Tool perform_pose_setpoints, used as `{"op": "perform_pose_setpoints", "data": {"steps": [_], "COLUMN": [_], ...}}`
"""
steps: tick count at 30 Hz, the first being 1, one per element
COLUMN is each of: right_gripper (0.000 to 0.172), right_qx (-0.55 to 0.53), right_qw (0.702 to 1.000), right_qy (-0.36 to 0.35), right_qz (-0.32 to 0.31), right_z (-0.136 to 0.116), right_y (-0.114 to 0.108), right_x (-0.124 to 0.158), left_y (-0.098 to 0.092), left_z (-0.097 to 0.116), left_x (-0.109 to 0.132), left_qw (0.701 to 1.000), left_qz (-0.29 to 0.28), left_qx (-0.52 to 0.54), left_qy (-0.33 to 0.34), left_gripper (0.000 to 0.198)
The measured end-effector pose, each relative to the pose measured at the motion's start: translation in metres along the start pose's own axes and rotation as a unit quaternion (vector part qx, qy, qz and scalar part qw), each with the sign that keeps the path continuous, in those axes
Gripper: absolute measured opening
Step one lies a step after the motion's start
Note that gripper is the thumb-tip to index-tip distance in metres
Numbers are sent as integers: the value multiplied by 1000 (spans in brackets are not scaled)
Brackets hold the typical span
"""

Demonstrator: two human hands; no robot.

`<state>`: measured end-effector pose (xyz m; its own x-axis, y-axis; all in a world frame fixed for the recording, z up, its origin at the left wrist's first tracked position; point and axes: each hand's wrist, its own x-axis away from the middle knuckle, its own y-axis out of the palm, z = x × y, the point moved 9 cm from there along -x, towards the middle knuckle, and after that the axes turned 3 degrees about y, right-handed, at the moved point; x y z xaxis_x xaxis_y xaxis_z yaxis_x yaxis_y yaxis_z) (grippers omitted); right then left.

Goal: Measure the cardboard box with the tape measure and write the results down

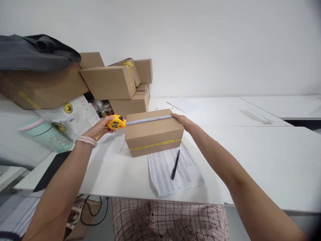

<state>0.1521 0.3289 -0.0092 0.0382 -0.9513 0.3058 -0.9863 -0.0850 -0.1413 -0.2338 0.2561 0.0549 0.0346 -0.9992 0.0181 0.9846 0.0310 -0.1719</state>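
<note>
A closed brown cardboard box point(155, 129) sits on the white table, with a strip of yellow tape along its near side. My left hand point(106, 124) grips a yellow tape measure point(116, 122) just off the box's left end. Its white blade point(147, 119) stretches across the top of the box to the right edge. There my right hand point(180, 120) presses the blade's end against the box, thumb and fingers at the corner; the fingertips are partly hidden behind the box. Partly under the box lies a printed sheet point(163, 170) with a black pen point(175, 164) on it.
More cardboard boxes point(107, 82) are stacked at the back left, beside a dark grey bag point(37, 55). A mint-green bottle point(47, 134) stands near my left forearm. Another paper point(183, 104) lies by the wall. Black cables point(94, 214) hang below the table's front edge.
</note>
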Motion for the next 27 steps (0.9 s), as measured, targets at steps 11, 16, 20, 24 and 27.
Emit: {"op": "perform_pose_setpoints", "data": {"steps": [11,16,20,24,27], "right_gripper": [37,32,26,31,34], "right_qx": [89,139,245,217,172], "right_qw": [966,962,944,958,970], "right_qy": [-165,-229,-219,-187,-170], "right_qz": [181,50,-38,5,-12], "right_z": [-57,-96,-108,-114,-96], "right_y": [-32,23,74,68,55], "right_x": [12,16,13,15,35], "left_y": [42,186,254,260,256], "left_z": [47,-14,-34,-15,-6], "left_x": [74,178,206,193,189], "left_qw": [997,949,917,918,915], "left_qz": [-29,-229,-215,-171,-164], "left_qx": [-39,200,318,349,356], "left_qy": [57,-83,-108,-85,-93], "left_gripper": [59,54,59,60,63]}}
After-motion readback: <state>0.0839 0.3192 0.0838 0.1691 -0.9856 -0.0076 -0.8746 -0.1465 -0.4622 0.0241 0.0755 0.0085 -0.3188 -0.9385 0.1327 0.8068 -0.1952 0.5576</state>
